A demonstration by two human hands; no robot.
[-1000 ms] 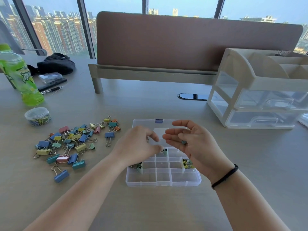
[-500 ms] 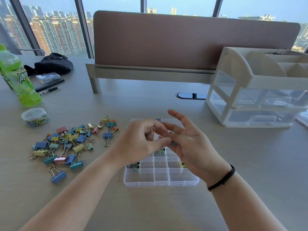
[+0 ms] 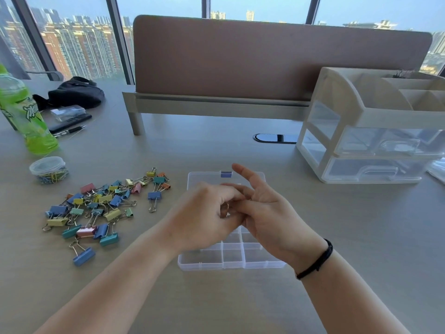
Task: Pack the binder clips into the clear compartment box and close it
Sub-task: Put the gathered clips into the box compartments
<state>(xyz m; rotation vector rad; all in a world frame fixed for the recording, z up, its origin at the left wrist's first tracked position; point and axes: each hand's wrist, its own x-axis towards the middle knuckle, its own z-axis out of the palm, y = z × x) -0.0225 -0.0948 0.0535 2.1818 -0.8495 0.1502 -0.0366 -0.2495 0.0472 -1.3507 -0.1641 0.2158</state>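
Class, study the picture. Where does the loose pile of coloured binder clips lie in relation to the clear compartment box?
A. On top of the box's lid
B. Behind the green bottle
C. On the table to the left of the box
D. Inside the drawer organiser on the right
C: the pile of binder clips lies spread on the table to the left of the clear compartment box, apart from it.

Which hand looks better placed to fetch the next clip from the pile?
Left, probably. The clip pile lies on the left hand's side of the box, so it would reach there without crossing. The right hand sits on the far side, over the box.
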